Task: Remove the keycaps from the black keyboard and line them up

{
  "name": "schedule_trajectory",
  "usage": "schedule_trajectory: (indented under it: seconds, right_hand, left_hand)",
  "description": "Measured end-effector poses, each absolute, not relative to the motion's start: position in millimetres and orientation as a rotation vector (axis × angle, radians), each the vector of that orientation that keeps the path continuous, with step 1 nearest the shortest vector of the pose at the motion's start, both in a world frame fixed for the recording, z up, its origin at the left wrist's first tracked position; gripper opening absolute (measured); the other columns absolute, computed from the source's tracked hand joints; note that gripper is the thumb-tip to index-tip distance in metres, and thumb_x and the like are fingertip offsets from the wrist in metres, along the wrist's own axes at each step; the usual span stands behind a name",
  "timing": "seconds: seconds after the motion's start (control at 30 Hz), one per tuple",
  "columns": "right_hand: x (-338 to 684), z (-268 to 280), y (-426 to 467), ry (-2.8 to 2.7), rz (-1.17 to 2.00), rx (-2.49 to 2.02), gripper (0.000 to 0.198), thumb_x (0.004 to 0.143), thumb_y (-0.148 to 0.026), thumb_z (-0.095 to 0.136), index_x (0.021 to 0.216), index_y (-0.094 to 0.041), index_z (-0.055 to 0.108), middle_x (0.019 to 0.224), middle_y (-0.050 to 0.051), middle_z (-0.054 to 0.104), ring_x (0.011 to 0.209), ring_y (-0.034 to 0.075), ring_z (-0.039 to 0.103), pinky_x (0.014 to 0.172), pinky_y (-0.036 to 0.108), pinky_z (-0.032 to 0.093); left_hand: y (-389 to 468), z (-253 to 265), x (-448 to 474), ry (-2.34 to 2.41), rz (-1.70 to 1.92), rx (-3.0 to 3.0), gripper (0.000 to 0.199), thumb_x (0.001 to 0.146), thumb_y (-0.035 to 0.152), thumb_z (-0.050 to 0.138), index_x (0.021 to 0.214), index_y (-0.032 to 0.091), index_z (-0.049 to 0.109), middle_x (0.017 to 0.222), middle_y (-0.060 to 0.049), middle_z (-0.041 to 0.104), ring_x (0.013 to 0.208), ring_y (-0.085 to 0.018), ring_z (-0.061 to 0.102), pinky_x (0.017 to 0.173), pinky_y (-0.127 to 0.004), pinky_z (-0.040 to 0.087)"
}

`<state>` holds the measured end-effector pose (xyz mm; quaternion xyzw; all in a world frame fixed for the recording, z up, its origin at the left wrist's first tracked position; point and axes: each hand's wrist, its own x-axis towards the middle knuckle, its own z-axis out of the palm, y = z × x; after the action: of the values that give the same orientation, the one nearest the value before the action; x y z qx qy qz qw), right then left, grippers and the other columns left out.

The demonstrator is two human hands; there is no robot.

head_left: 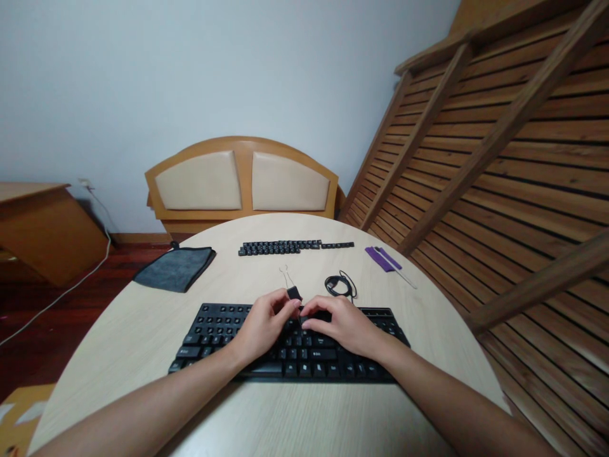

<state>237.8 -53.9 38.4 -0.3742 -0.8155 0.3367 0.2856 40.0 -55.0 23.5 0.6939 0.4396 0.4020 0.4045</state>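
Observation:
A black keyboard (266,369) lies across the near part of the table, with several of its upper-left switches bare of keycaps. Over its middle, my left hand (264,324) is closed on a keycap puller (294,293), which has a black handle and thin wire loops at its ends. The upper wires point away from me. My right hand (340,322) is closed in a pinch beside the puller's lower wires, fingertips close to the left hand's. Whatever sits between those fingers is too small to make out. Removed keycaps (273,247) stand in rows beyond the keyboard.
A coiled black cable (339,285) rests behind the keyboard. To the right lie a purple cloth (383,259) and a thin brush (399,271). At the left edge of the round table (118,355) is a folded grey cloth (176,270). Wooden slats (499,158) lean on the right.

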Motion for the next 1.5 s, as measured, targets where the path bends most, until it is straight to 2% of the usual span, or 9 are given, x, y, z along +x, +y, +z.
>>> schedule_trajectory:
  seconds: [0.2, 0.47, 0.57, 0.8, 1.07, 1.27, 1.5]
  right_hand:
    - [240, 45, -53, -2.176, 0.866, -1.033, 0.013, 0.087, -0.032, 0.065, 0.096, -0.023, 0.069, 0.099, 0.001, 0.073, 0.093, 0.018, 0.066, 0.086, 0.03, 0.047]
    - [255, 52, -7, -1.953, 0.774, -1.164, 0.022, 0.084, -0.033, 0.065, 0.1, -0.017, 0.066, 0.092, 0.005, 0.071, 0.08, 0.016, 0.066, 0.072, 0.027, 0.051]
    - [255, 53, 23, -2.057, 0.608, -1.234, 0.024, 0.084, -0.029, 0.064, 0.104, -0.018, 0.069, 0.097, 0.006, 0.073, 0.082, 0.017, 0.067, 0.076, 0.027, 0.05]
    - [238, 47, 83, -2.262, 0.228, -1.542, 0.025, 0.079, -0.023, 0.066, 0.103, -0.018, 0.073, 0.094, 0.006, 0.075, 0.086, 0.019, 0.068, 0.077, 0.025, 0.047]
    - [223, 30, 119, -2.297, 0.15, -1.633, 0.031, 0.078, -0.008, 0.06, 0.103, -0.019, 0.074, 0.106, 0.008, 0.073, 0.1, 0.021, 0.064, 0.088, 0.024, 0.042]
    - [217, 23, 129, -2.276, 0.105, -1.639, 0.028, 0.081, -0.013, 0.06, 0.105, -0.02, 0.073, 0.112, 0.008, 0.069, 0.105, 0.02, 0.061, 0.092, 0.025, 0.041]
    - [219, 13, 133, -2.23, 0.106, -1.679, 0.027, 0.083, -0.015, 0.059, 0.107, -0.018, 0.071, 0.108, 0.008, 0.07, 0.098, 0.02, 0.062, 0.086, 0.025, 0.042]
  left_hand:
    - [-55, 21, 40, 1.194, 1.039, 1.802, 0.031, 0.091, 0.04, 0.052, 0.074, 0.016, 0.062, 0.07, -0.001, 0.062, 0.071, -0.017, 0.054, 0.065, -0.026, 0.04]
    - [-53, 18, 40, 1.171, 1.019, 1.838, 0.028, 0.091, 0.038, 0.052, 0.08, 0.016, 0.065, 0.077, -0.003, 0.066, 0.076, -0.019, 0.056, 0.07, -0.028, 0.042]
    - [-53, 17, 40, 1.171, 1.009, 1.843, 0.027, 0.092, 0.037, 0.051, 0.081, 0.016, 0.064, 0.079, -0.003, 0.066, 0.077, -0.019, 0.057, 0.071, -0.029, 0.042]
    - [-55, 19, 42, 1.183, 0.974, 1.856, 0.027, 0.093, 0.035, 0.05, 0.08, 0.016, 0.062, 0.079, -0.003, 0.065, 0.077, -0.019, 0.056, 0.071, -0.029, 0.04]
    - [-55, 19, 43, 1.227, 0.98, 1.888, 0.03, 0.093, 0.037, 0.05, 0.074, 0.017, 0.058, 0.07, 0.0, 0.059, 0.069, -0.017, 0.051, 0.065, -0.028, 0.036]
    - [-56, 17, 43, 1.219, 0.989, 1.9, 0.03, 0.094, 0.038, 0.048, 0.073, 0.018, 0.057, 0.068, 0.0, 0.057, 0.067, -0.017, 0.05, 0.062, -0.027, 0.035]
    - [-57, 18, 43, 1.226, 0.985, 1.895, 0.029, 0.094, 0.037, 0.049, 0.075, 0.018, 0.06, 0.071, -0.001, 0.061, 0.069, -0.018, 0.052, 0.064, -0.027, 0.036]
